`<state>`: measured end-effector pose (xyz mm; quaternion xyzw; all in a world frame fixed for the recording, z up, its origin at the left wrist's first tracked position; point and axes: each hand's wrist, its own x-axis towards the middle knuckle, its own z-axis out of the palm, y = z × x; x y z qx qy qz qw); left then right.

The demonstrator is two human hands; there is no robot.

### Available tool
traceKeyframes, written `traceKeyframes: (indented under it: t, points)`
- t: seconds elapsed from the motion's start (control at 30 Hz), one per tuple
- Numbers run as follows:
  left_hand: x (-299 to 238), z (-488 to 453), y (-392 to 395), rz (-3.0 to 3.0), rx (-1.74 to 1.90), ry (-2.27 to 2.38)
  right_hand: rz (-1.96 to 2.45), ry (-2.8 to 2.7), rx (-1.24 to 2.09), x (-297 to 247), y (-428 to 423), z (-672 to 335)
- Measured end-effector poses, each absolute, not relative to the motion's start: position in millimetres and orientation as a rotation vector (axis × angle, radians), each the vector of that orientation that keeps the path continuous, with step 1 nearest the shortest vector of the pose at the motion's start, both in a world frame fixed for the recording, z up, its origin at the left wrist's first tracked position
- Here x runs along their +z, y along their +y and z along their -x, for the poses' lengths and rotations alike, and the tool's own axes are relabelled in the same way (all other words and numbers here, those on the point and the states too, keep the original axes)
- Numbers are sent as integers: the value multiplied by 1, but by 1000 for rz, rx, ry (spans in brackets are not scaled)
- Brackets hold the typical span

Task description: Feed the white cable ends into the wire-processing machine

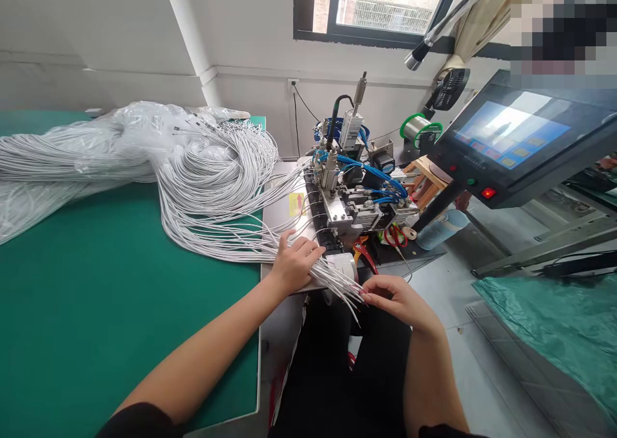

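Note:
A large bundle of thin white cables (231, 240) runs from the green table across the metal plate of the bench machine (332, 206). My left hand (296, 264) lies over the bundle at the plate's front edge, its fingers curved round the cables. Past that hand the loose cable ends (337, 283) fan out over my lap. My right hand (393, 300) pinches at the tip of one cable, thumb against index finger; reddish bits show at the fingertips. Several single cables stand in a row along the machine's black track (315, 209).
On the green table (144, 335) lie more cables under clear plastic (149, 123). A control screen (515, 129) on a post stands at the right. Red-orange pliers (365, 255) and a white roll (343, 265) sit beside the machine. Behind is a wire spool (418, 128).

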<state>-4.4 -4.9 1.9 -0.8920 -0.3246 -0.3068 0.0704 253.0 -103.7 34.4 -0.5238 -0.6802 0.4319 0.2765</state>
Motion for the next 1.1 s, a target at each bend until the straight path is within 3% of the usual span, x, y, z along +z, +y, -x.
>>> traceKeyframes:
  t: [0.33, 0.7, 1.1]
  points:
    - [8, 6, -8, 2688, -904, -703, 1437, -1419, 872, 20, -76, -244]
    - [6, 6, -10, 2607, -965, -814, 1207, -1019, 932, -4, -35, -208]
    - [3, 1, -7, 2583, -929, -931, 1174, -1046, 1008, 1, -34, -202]
